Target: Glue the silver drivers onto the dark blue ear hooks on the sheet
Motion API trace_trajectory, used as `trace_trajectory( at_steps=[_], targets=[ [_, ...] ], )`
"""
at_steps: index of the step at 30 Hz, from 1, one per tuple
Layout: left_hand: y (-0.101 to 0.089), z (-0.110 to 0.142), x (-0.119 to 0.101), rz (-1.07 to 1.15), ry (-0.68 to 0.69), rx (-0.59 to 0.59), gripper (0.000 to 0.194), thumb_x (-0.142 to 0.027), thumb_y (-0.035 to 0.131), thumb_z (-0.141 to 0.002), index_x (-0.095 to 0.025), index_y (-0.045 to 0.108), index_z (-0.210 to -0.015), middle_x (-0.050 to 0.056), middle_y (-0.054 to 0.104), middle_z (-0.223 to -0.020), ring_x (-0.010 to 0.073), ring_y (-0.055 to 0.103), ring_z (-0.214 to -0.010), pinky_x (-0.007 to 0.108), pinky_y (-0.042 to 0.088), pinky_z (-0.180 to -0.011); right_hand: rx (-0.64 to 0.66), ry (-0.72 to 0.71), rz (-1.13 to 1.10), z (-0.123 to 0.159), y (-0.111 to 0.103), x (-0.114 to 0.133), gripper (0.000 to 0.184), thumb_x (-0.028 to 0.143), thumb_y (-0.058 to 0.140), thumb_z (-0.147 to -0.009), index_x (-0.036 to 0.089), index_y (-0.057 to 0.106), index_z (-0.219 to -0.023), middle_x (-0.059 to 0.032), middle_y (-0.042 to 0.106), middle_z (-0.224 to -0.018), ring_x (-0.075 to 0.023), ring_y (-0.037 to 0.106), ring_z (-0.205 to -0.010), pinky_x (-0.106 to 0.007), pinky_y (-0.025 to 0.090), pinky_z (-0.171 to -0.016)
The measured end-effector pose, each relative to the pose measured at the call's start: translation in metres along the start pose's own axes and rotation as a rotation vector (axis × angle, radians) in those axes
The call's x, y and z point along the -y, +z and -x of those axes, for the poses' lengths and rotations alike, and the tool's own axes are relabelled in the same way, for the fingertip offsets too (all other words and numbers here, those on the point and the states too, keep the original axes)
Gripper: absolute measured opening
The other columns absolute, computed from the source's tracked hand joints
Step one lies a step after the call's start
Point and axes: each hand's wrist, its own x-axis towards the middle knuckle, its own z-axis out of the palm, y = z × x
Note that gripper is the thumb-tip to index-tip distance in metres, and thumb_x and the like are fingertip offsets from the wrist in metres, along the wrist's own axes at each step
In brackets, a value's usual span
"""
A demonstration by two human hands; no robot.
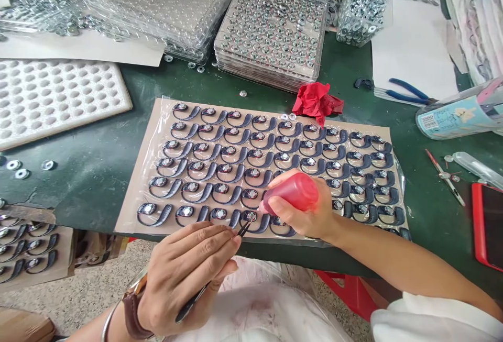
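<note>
A brown card sheet [137,195] lies on the green table, covered with several rows of dark hook-shaped parts, each with a round metal disc. My left hand [184,279] is closed on black tweezers [196,297], whose tip touches a disc part [250,216] in the front row. My right hand [302,216] grips a small red squeeze bottle [293,192], tilted with its nozzle down to the left, right beside the tweezer tip.
Clear trays of metal discs [271,28] and a tub of washers [361,7] stand at the back. A white foam tray [55,96] lies left, a red rag [316,101] behind the card. Blue pliers [408,93], a lying bottle [459,114] and a red phone [487,227] sit right.
</note>
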Motion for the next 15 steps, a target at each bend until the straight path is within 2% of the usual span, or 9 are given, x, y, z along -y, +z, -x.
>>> trace_trajectory(
  at_steps=[7,11,15],
  targets=[
    [0.0008,-0.0012,0.0021,0.087,-0.063,-0.035,0.016,-0.003,0.058,-0.085,-0.005,0.070,-0.096,0.009,0.075,-0.086,0.0160,0.073,-0.089,0.026,0.059,-0.084,0.038,-0.003,0.067,-0.0016,0.0011,0.0005,0.018,0.031,0.072,-0.080,0.020,0.060,-0.072,-0.0024,0.071,-0.068,-0.0143,0.066,-0.060,-0.025,0.056,-0.057],
    [0.0023,0.0048,0.0042,0.131,-0.123,-0.045,0.020,-0.001,0.058,-0.083,-0.006,0.070,-0.099,0.009,0.075,-0.091,0.0157,0.072,-0.090,0.027,0.058,-0.085,0.072,-0.011,0.143,-0.0021,-0.0013,0.0020,0.025,0.035,0.068,-0.085,0.019,0.059,-0.068,-0.0019,0.068,-0.059,-0.0129,0.062,-0.052,-0.024,0.053,-0.052],
    [0.0027,0.0057,0.0070,0.130,-0.168,-0.059,0.021,-0.001,0.057,-0.084,-0.008,0.071,-0.099,0.007,0.076,-0.092,0.0137,0.072,-0.087,0.026,0.057,-0.082,0.103,-0.017,0.172,-0.0007,-0.0037,0.0029,0.030,0.037,0.066,-0.087,0.019,0.058,-0.065,-0.0024,0.066,-0.055,-0.0144,0.062,-0.051,-0.026,0.054,-0.053]
  ],
)
